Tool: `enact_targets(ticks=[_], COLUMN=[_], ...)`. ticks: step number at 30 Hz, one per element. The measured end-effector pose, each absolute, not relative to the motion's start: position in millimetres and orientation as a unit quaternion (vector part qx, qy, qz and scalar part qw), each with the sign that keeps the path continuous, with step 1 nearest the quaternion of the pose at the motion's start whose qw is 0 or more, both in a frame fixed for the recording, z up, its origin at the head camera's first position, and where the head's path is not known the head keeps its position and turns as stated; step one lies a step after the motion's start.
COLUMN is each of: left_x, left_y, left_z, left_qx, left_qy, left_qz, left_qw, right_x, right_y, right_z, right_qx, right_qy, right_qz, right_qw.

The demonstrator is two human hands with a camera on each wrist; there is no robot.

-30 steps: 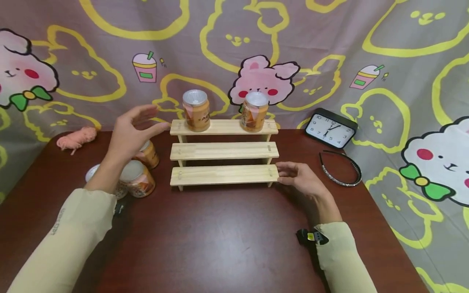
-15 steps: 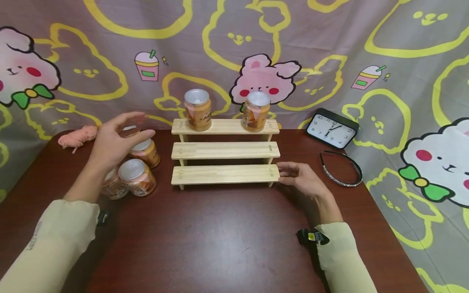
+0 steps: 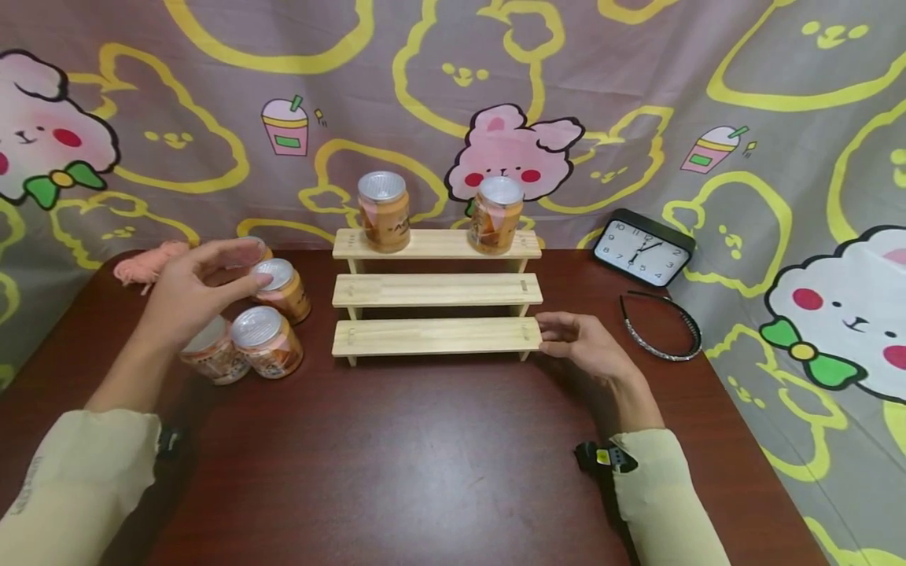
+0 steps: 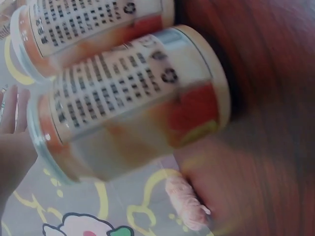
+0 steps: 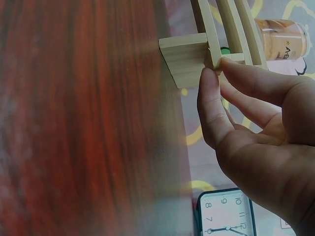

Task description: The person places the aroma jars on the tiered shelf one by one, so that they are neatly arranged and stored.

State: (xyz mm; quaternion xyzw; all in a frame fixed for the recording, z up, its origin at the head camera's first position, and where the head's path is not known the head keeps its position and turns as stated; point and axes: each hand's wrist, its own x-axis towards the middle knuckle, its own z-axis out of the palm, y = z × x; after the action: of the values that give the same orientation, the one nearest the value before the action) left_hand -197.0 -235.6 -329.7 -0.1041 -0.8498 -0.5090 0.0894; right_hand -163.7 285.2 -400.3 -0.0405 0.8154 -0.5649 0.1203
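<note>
My left hand (image 3: 191, 291) is over a group of orange-labelled cans at the left, its fingers spread and curved above them. Its thumb is by the lid of one can (image 3: 283, 292); whether it touches is unclear. Nearer stand two more cans, one (image 3: 267, 343) beside the other (image 3: 215, 354), and another is partly hidden behind the fingers. In the left wrist view a can (image 4: 133, 108) fills the middle. With thumb and finger, my right hand (image 3: 583, 346) pinches the right end of the lowest step of a three-tier wooden shelf (image 3: 435, 336), also plain in the right wrist view.
Two cans, a left one (image 3: 384, 216) and a right one (image 3: 497, 218), stand on the top step. A white-faced clock (image 3: 640, 250) and a black headband (image 3: 661, 326) lie to the right. Pink yarn (image 3: 149, 266) lies at the back left, before a patterned curtain (image 3: 396, 71).
My left hand has moved left and down from beside the top step to the cans at the left. The right hand stays at the shelf's end.
</note>
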Motion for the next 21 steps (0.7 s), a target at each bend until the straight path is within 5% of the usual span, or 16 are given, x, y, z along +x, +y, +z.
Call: enact_targets(ticks=[21], left_x=[-181.9], left_y=[-261.1], left_z=[-337.2], left_qx=[-0.142], left_qy=[-0.916], left_qz=[-0.376], left_qw=[0.016], right_x=[-164.5], right_y=[284.6], right_z=[-398.9], right_qx=[-0.028], right_qy=[0.811], right_qz=[-0.57], right_qw=[0.13])
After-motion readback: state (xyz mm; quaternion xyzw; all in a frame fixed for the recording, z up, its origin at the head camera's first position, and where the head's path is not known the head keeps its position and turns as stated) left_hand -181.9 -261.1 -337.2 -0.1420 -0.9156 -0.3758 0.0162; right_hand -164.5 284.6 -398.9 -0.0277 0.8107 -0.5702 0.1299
